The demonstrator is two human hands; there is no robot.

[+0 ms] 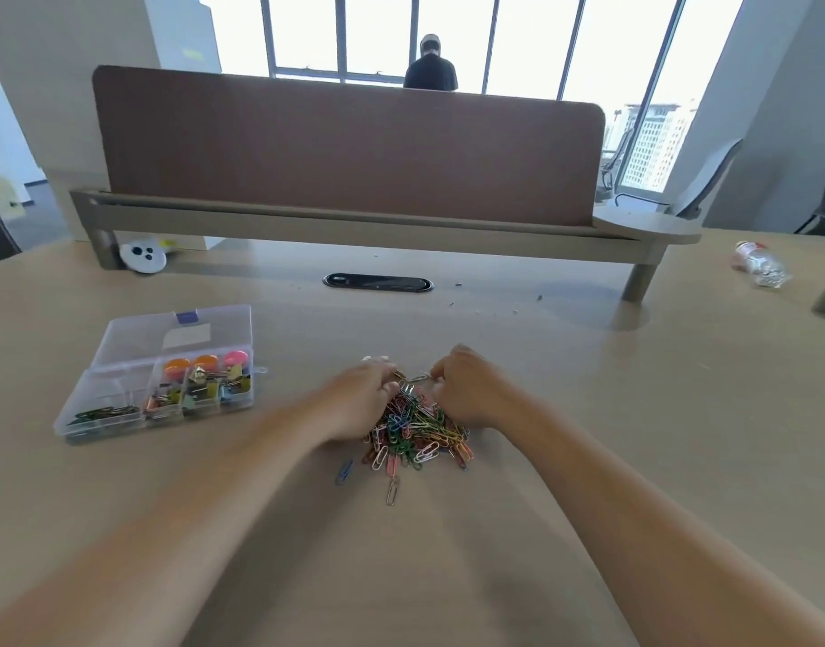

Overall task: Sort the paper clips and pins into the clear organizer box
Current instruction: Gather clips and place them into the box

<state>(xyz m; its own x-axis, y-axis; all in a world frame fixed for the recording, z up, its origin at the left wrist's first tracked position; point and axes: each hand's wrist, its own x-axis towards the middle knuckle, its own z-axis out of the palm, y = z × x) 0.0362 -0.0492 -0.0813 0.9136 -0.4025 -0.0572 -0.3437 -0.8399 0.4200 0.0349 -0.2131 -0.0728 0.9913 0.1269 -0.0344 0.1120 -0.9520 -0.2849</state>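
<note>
fingers [382, 373] curled under, grasp unclear

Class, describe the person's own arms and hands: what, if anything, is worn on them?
The left forearm and right forearm are bare, with no sleeves in view. The left hand and right hand wear no gloves; no watch, bracelet or ring shows.

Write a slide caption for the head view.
Left hand and right hand flank a heap of paper clips on the desk; open box at left.
</note>
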